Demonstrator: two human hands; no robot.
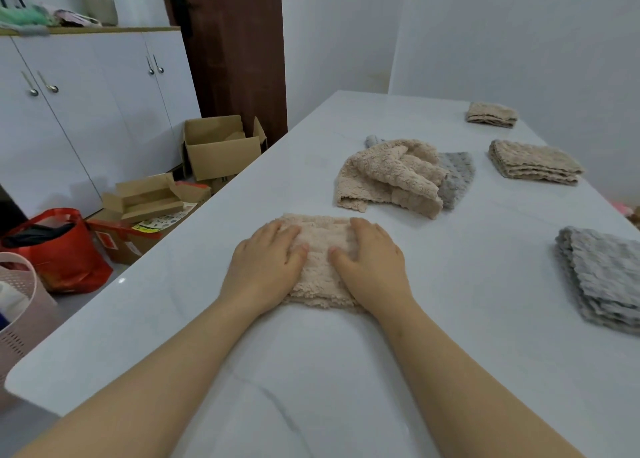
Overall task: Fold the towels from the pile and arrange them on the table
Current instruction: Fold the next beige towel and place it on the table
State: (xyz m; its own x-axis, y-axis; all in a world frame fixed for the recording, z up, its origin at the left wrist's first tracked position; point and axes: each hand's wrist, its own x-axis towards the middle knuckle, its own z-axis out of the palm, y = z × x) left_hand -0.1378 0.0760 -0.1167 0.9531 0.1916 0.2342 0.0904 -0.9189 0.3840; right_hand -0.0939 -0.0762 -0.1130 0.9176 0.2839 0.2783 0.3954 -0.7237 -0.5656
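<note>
A folded beige towel (318,250) lies flat on the white table (450,353) in front of me. My left hand (266,267) presses palm down on its left side, and my right hand (370,263) presses on its right side, fingers spread. Beyond it sits the loose pile (391,177) of beige towels with a grey towel (453,177) under them. Folded towels lie along the right: a grey stack (602,277), a beige stack (533,161) and a small beige one (491,115) at the far end.
The table's left edge (214,201) runs diagonally. On the floor left of it are cardboard boxes (218,149), a red bag (59,246) and a pink basket (17,312). White cabinets (86,111) and a brown door (239,52) stand behind.
</note>
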